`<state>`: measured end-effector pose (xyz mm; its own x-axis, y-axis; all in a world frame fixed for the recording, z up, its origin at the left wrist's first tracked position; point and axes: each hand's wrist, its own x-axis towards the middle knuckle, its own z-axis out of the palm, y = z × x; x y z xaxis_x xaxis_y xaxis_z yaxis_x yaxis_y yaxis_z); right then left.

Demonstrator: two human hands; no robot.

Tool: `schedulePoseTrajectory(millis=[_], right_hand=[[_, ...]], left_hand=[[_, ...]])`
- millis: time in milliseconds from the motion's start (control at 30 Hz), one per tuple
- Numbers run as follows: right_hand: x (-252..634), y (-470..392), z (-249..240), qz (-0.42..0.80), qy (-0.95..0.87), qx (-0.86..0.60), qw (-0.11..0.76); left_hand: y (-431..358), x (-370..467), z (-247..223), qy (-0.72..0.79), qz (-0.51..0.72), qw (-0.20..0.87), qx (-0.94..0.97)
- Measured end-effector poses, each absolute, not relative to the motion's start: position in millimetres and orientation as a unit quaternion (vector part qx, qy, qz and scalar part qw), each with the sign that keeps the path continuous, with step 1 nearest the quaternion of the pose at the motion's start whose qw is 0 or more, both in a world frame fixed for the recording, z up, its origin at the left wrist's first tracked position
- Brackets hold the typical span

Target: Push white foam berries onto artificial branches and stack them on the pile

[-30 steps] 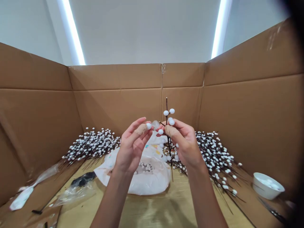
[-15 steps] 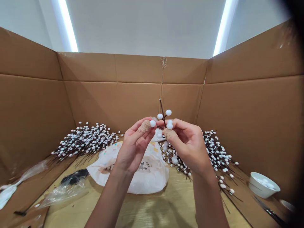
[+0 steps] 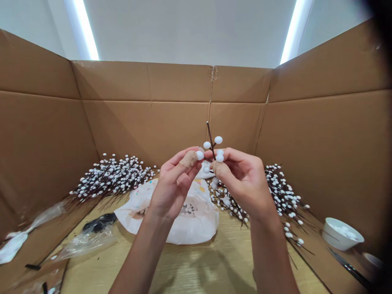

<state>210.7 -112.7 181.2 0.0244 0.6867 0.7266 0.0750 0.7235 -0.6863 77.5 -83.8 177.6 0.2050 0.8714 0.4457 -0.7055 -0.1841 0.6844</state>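
My left hand (image 3: 171,183) is closed in a pinch on a small white foam ball (image 3: 199,155), which sits between the tan-wrapped thumb and the fingertips. Beside it, my right hand (image 3: 246,183) grips the dark brown stem of an artificial berry branch (image 3: 210,132) between a tan-wrapped thumb and the forefinger. White balls sit on the branch's short twigs, and its bare tip points up. The ball is at the end of a side twig or close to it; the fingers hide whether they join. Below the hands lies an open white plastic bag (image 3: 190,234) with small white balls inside.
Piles of white-berry branches lie at the left (image 3: 113,175) and right (image 3: 283,192). A white bowl (image 3: 332,237) of balls and scissors (image 3: 346,263) are at the right. Clear plastic wrapping (image 3: 87,245) lies at the left. Cardboard walls (image 3: 147,122) surround the table.
The left-hand ball has come slightly nearer the branch, and both hands keep their grips. The whole view has shifted a little.
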Motion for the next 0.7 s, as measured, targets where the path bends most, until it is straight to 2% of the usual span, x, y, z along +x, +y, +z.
schedulePoseTrajectory(millis=[700], right_hand=[[215,-101,178,0.246,-0.675,-0.271,0.641]], left_hand=[[-79,76,174,0.129,0.634,0.577,0.498]])
